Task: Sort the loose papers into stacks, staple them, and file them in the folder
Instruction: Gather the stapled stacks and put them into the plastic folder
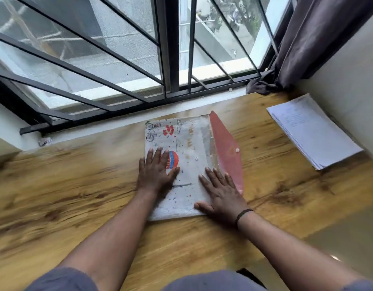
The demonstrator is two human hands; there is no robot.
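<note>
folder is laid flat on the table, just below the window sill, with its red flap swung open to the right so that the mouth is exposed. the left hand is spread flat on the printed cover near the left edge, fingers straight and slightly apart, nothing gripped. the right hand is pressed flat on the near right corner, fingers straight and fanned toward the flap, nothing gripped. by this double pressure the folder is judged to be held down and smoothed, so that it does not slide on the wood while it is readied for filing.

papers are kept in one stack at the far right of the table, well apart from the folder, close to the wall. no staple can be made out on them. no stapler is seen. a curtain hangs beyond the stack, its hem bunched on the sill. window bars run behind the table. the path from stack to folder mouth is not obstructed; the open flap lies on that side.
</note>
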